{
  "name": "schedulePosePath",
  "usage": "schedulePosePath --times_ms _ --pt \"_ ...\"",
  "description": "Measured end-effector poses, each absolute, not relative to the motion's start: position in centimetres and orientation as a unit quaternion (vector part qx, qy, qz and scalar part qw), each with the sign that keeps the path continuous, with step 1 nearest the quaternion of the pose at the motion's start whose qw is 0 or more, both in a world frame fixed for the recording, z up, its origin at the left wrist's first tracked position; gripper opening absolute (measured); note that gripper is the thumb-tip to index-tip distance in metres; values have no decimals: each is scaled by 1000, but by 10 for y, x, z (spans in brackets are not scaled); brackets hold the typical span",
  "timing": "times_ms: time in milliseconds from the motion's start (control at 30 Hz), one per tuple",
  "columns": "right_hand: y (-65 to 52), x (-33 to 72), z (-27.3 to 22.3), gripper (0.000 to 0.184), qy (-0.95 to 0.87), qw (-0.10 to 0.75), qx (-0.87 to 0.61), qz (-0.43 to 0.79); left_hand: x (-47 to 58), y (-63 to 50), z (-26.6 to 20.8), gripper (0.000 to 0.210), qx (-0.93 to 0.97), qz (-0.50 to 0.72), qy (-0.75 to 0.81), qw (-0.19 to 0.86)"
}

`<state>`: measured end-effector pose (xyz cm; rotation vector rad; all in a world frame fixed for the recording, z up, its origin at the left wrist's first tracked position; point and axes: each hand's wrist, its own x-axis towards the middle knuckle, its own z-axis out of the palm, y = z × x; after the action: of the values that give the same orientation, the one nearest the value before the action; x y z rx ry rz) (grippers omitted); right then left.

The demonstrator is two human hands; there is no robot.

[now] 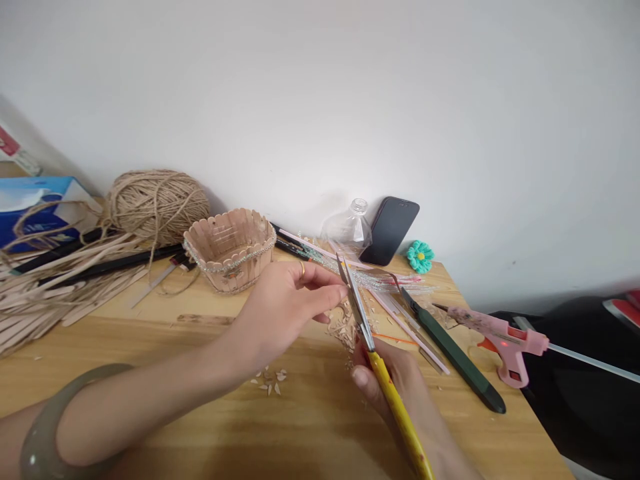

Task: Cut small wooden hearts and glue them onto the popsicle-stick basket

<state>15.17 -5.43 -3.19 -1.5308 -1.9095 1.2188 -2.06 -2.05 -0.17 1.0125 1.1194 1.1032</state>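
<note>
My left hand [295,293], with a ring on one finger, is closed in a pinch beside the scissor blades. What its fingertips hold is too small to make out. In my right hand [395,373] is a pair of scissors [383,380] with yellow handles, its blades pointing away and slightly apart. Small wood shavings [345,330] lie under the blades, and a few more chips [270,383] are scattered nearer to me. Beyond my left hand stands a small basket [230,257] made of wooden sticks, with a silvery cord around its outside.
Twine [157,200] and loose wooden sticks [30,300] lie at the left. Along the wall are a clear plastic bottle piece [350,227], a phone [393,230] and a green flower [421,257]. A dark green cutter [455,353] and a pink glue gun [505,340] are at the right edge.
</note>
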Motion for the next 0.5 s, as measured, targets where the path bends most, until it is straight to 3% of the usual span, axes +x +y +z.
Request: schedulePosePath --times_ms 500 --pt "-53 153 -39 51 -668 191 -590 412 -22 -17 0 6 434 466 499 587"
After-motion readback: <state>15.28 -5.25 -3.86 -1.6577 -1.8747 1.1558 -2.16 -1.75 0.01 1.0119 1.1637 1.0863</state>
